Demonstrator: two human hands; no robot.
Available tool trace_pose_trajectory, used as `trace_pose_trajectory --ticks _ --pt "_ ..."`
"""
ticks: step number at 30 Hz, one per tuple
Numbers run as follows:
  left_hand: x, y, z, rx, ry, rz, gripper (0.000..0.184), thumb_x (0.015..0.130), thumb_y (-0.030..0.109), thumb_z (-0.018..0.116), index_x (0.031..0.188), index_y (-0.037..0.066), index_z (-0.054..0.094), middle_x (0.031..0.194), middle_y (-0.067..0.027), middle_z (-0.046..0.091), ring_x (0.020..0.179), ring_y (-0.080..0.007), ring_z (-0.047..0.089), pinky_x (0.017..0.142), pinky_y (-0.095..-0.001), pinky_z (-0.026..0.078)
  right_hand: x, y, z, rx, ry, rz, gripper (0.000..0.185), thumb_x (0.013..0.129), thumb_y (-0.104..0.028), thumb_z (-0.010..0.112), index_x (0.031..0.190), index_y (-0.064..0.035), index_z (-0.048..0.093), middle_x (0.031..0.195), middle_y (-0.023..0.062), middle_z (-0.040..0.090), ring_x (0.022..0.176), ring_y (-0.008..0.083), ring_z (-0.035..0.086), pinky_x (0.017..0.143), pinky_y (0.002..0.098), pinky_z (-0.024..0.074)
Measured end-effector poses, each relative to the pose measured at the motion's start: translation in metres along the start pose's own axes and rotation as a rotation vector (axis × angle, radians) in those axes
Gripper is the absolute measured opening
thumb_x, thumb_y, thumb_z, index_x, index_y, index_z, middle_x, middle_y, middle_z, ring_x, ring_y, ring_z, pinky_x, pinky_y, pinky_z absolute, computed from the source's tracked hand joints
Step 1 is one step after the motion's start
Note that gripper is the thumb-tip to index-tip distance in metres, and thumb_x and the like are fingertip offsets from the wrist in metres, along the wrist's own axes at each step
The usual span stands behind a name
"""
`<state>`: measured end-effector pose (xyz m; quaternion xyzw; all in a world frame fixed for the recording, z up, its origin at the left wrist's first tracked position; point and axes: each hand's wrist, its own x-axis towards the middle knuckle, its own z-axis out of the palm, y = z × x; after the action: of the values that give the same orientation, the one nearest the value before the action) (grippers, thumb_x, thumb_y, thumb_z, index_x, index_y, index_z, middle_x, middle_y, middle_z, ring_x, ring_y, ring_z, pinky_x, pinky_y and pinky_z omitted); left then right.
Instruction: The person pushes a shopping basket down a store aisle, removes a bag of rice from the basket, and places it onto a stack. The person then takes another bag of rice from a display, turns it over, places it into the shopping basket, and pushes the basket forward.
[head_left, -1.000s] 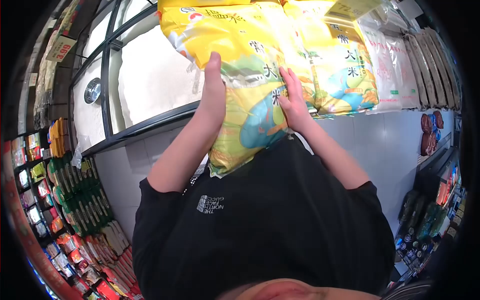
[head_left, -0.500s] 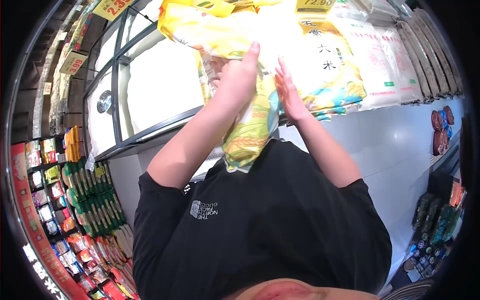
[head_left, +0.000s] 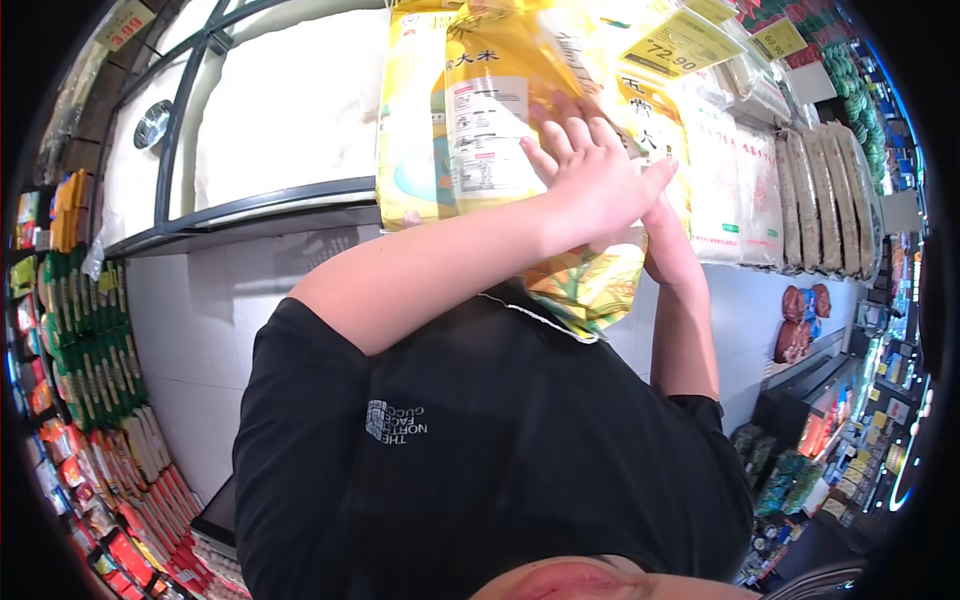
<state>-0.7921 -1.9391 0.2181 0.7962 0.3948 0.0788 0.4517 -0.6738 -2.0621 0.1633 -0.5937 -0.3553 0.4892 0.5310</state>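
The left hand (head_left: 598, 192), fingers spread, lies over the tilted yellow bag (head_left: 592, 285), whose lower end is by the black shirt (head_left: 500, 440). It crosses the right hand (head_left: 668, 232), hiding much of it, so I cannot tell how those fingers stand. A yellow bag with a white label (head_left: 490, 130) is just left, beside the black-framed bin (head_left: 285, 192); the 72.90 price sign (head_left: 683, 42) overhangs the bags to the right, partly covering them
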Motion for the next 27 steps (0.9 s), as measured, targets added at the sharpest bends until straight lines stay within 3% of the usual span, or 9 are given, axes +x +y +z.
trace_pose_trajectory --ticks 3,5,6,8,10,13,19,20,27 --pt "-0.006 -0.028 -0.026 -0.226 -0.218 0.165 0.091 0.099 0.061 0.048 0.157 -0.007 0.025 0.163 -0.0296 0.022 0.153 -0.0553 0.004 0.121 -0.0669 -0.004 -0.001 -0.015 0.001 -0.132 0.031 0.037 0.1 0.089 -0.021 0.078 0.162 0.001 0.013 0.154 0.0163 0.041 0.141 0.0242 0.043 0.115 0.039 0.0399" --pt "-0.006 -0.076 -0.01 -0.403 -0.093 0.355 0.056 0.103 0.031 0.055 0.147 0.0 0.045 0.153 -0.0213 0.041 0.148 -0.0419 0.031 0.12 -0.056 0.022 -0.009 -0.022 0.004 -0.147 0.057 0.077 0.096 0.087 -0.013 0.079 0.161 0.002 0.018 0.151 0.015 0.046 0.136 0.022 0.048 0.11 0.0373 0.0445" --pt "-0.017 -0.092 -0.035 -0.762 -0.182 0.333 0.047 0.102 0.02 0.058 0.143 0.0 0.05 0.149 -0.0191 0.046 0.145 -0.0349 0.041 0.119 -0.0501 0.032 -0.007 -0.025 0.002 -0.154 0.096 0.151 0.093 0.086 -0.005 0.078 0.16 0.0029 0.023 0.145 0.0132 0.052 0.129 0.0185 0.053 0.105 0.0346 0.0479" --pt "-0.013 -0.145 -0.04 -0.419 0.213 0.499 0.046 0.099 0.01 0.062 0.142 -0.001 0.049 0.146 -0.0146 0.051 0.133 -0.0221 0.053 0.111 -0.0378 0.043 -0.011 -0.023 -0.001 -0.144 0.113 0.153 0.09 0.087 -0.006 0.078 0.159 0.0027 0.025 0.144 0.012 0.053 0.127 0.0171 0.054 0.105 0.0339 0.048" --pt "0.001 -0.185 -0.047 -0.169 0.546 0.373 0.057 0.098 0.016 0.066 0.146 -0.003 0.044 0.14 -0.0234 0.051 0.121 -0.0378 0.056 0.105 -0.0437 0.047 -0.013 -0.022 -0.003 -0.126 0.114 0.161 0.088 0.088 -0.007 0.078 0.159 0.0023 0.026 0.144 0.0108 0.053 0.127 0.0162 0.054 0.104 0.0335 0.0479" --pt "0.034 -0.224 -0.028 -0.781 0.427 0.097 0.053 0.099 0.017 0.063 0.144 -0.006 0.045 0.138 -0.0251 0.051 0.125 -0.0375 0.053 0.105 -0.0439 0.046 -0.012 -0.022 -0.006 -0.107 0.112 0.161 0.087 0.089 -0.006 0.078 0.159 0.0014 0.026 0.146 0.0091 0.052 0.128 0.0158 0.052 0.105 0.0332 0.0469" --pt "0.061 -0.248 0.008 -0.161 0.558 0.279 0.059 0.108 0.032 0.042 0.153 -0.006 0.036 0.147 -0.0268 0.047 0.134 -0.0416 0.043 0.116 -0.0482 0.03 -0.01 -0.021 -0.011 -0.127 0.1 0.161 0.084 0.091 -0.002 0.073 0.16 0.0008 0.025 0.149 0.0081 0.05 0.132 0.0163 0.049 0.108 0.0336 0.0439" --pt "0.059 -0.247 0.014 -0.213 0.521 0.274 0.062 0.109 0.034 0.036 0.156 -0.006 0.032 0.147 -0.0268 0.046 0.134 -0.043 0.042 0.117 -0.049 0.027 -0.012 -0.017 -0.016 -0.122 0.114 0.175 0.084 0.091 -0.001 0.073 0.16 0.0007 0.025 0.149 0.0082 0.05 0.132 0.0166 0.049 0.108 0.0337 0.0436" --pt "0.057 -0.214 0.021 -0.436 0.467 0.384 0.066 0.108 0.032 0.044 0.157 -0.006 0.024 0.146 -0.029 0.045 0.142 -0.0434 0.035 0.12 -0.0512 0.026 -0.015 0.02 -0.06 0.004 0.166 0.183 0.085 0.09 0.002 0.07 0.161 -0.0007 0.023 0.152 0.0102 0.048 0.136 0.019 0.049 0.111 0.0347 0.0421"
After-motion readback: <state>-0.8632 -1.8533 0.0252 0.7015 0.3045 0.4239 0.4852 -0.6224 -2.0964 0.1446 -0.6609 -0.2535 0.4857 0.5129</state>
